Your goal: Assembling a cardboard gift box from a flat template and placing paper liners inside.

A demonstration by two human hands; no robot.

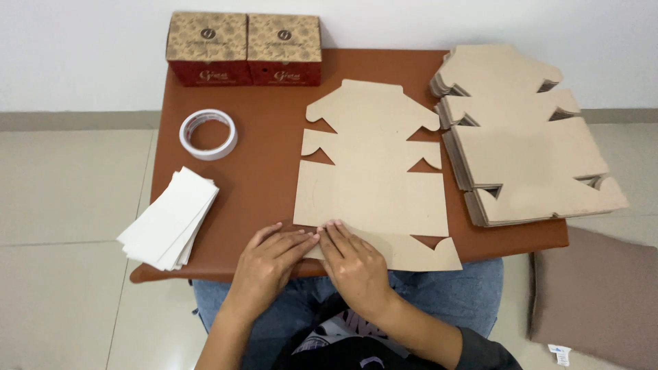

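The left hand [271,257] and right hand [353,264] lay flat, fingers extended and together, pressing the near edge of the flat die-cut cardboard blank [373,171] at frame centre on the brown table [260,171]. A stack of blanks [528,157] sat upper right; a tape roll [208,134] and white paper strips [171,218] lay left.

We see everything through a single camera worn on the head, looking steeply down and slightly forward from close above the small brown rectangular table [260,171]. Our own lap and forearms fill the near edge, the white wall closes the far edge, and pale tiled floor [62,192] shows left and right.
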